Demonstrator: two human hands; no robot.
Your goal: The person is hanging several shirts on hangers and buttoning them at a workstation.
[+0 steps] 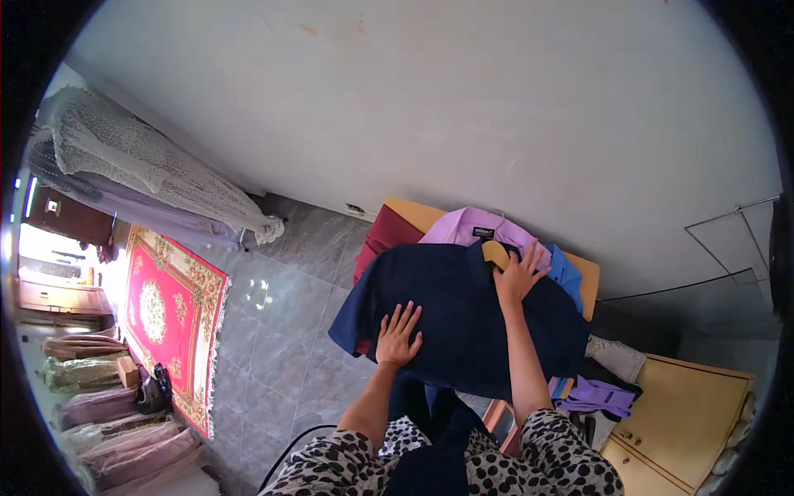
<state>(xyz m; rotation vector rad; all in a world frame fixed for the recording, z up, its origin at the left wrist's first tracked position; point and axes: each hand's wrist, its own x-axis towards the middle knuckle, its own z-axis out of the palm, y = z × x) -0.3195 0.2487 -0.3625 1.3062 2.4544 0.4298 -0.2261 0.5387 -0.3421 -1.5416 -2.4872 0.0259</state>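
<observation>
A navy blue garment (455, 322), a jacket or shirt, lies spread out in front of me with its collar toward the wall. A yellow hanger (496, 254) shows at its neck. My left hand (399, 336) rests flat on the left part of the navy cloth, fingers spread. Beside the hanger, my right hand (519, 277) lies on the collar area with its fingers apart. Beneath the navy garment, a lilac shirt (459, 225) with a dark label sticks out at the far side. Dark cloth (442, 430) also hangs close against my body.
The clothes lie on a wooden-topped table (409, 212) against the wall, with maroon cloth (389, 240) and a blue shirt (565, 277). A cabinet (686, 413) and purple clothes (597, 398) stand at the right. Leftward are a red rug (161, 314) and hanging dresses (149, 165).
</observation>
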